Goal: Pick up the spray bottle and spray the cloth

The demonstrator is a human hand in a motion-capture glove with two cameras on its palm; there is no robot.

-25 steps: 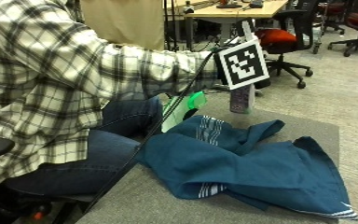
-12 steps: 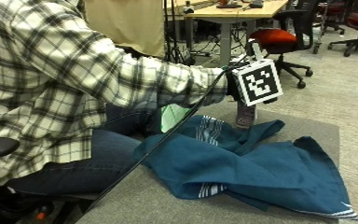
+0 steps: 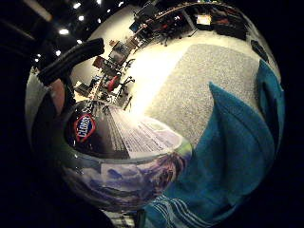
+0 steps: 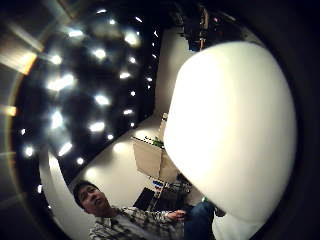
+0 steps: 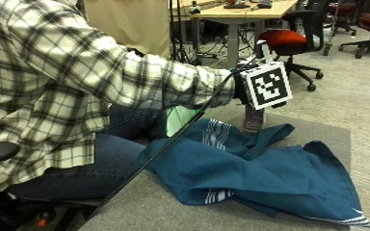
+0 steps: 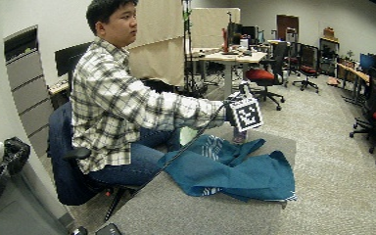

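A dark spray bottle (image 5: 254, 119) with a Clorox label (image 3: 85, 128) stands upright on the grey table (image 5: 172, 207), at its far edge just behind the cloth. My gloved right hand (image 5: 239, 90) is at the bottle's upper part, mostly hidden in the outside view. The bottle's body (image 3: 118, 142) fills the little finger side palm view, and a black finger (image 3: 71, 59) reaches round its far side. Something white (image 4: 230, 130) sits close against the thumb side. The crumpled teal cloth (image 5: 256, 168) with white stripes lies across the table below the hand, also in the wide view (image 6: 240, 169).
A light green object (image 5: 178, 120) sits by the person's lap at the table's near edge. Bare grey table (image 3: 204, 85) stretches beyond the cloth. Office chairs (image 5: 294, 41) and a desk (image 5: 236, 12) stand well behind the table.
My right hand has reached forward and to the right over the cloth, from above the green object to the spray bottle. The cloth and the bottle have stayed in place.
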